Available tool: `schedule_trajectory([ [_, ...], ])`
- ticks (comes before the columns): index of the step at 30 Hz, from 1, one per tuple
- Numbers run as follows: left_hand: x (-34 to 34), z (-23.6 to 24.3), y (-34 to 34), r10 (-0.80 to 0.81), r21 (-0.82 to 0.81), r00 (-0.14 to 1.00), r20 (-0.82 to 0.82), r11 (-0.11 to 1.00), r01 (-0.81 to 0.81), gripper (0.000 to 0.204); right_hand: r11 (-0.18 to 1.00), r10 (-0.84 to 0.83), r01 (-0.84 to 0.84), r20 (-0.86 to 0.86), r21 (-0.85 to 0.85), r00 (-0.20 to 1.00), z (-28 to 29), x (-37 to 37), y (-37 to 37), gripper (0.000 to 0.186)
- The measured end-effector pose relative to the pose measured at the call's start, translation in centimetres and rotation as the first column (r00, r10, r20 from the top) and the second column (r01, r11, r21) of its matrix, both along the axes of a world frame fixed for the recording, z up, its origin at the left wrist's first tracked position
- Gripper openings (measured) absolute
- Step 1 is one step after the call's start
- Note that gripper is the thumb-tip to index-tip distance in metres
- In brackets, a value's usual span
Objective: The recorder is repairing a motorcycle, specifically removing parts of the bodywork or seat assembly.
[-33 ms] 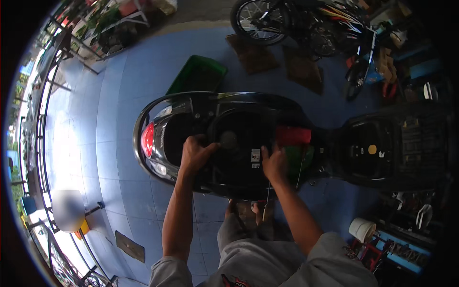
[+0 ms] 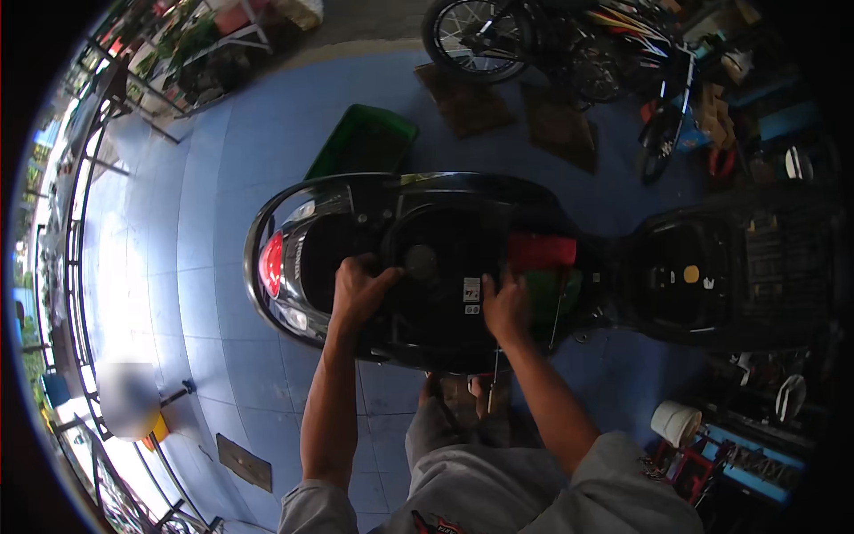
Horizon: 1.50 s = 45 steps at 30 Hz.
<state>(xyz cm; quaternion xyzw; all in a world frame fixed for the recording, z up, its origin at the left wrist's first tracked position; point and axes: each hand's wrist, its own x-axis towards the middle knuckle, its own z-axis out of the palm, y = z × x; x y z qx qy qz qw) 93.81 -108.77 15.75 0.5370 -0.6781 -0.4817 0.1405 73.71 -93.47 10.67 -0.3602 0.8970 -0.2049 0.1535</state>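
A black scooter (image 2: 463,358) lies crosswise before me, its red tail light (image 2: 271,265) to the left. In its dark body sits a black under-seat storage box (image 2: 436,307) with pale stickers (image 2: 471,296). My left hand (image 2: 358,292) grips the box's left edge, fingers curled over, thumb stretched to the right. At its right end my right hand (image 2: 507,310) closes around the edge, some fingers blurred. Beyond that hand lie a red flat piece (image 2: 543,251) and a green piece (image 2: 553,294), whose kinds I cannot make out. A thin rod (image 2: 557,311) stands beside them.
A green tray (image 2: 360,142) lies on the blue tiled floor past the scooter. Behind it are flat brown boards (image 2: 463,100) and a motorcycle (image 2: 569,53). Right are a black scooter part (image 2: 703,307) and a white bucket (image 2: 676,424). Metal railings (image 2: 76,267) line the left.
The whole view has shifted slightly, putting the scooter a little farther left in the picture. Both hands keep nearly the same places on the storage box.
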Motion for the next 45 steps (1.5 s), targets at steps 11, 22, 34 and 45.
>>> schedule_trajectory([
  [11, -1.3, 0.5, 1.0, 0.044, -0.050, 0.999, -0.014, 0.998, -0.045, 0.048, 0.941, 0.028, -0.037, -0.030, -0.336, 0.999, -1.0, -0.3, 0.2, 0.026],
  [22, -3.2, 1.9, 1.7, 0.168, -0.051, 0.981, 0.093, 0.985, -0.163, 0.052, 0.907, -0.109, 0.155, 0.136, -0.393, 0.985, -3.1, -1.6, -0.5, 0.022],
  [34, -3.3, 0.8, 1.6, 0.194, -0.126, 0.953, 0.234, 0.978, -0.168, 0.056, 0.882, -0.009, 0.135, 0.271, -0.451, 0.963, -3.2, -2.2, 0.6, 0.015],
  [45, -1.1, 9.1, -6.4, 0.221, -0.318, 0.973, 0.063, 0.929, -0.190, 0.037, 0.801, 0.332, -0.137, 0.242, -0.583, 0.912, 3.0, 6.1, -3.8, 0.016],
])
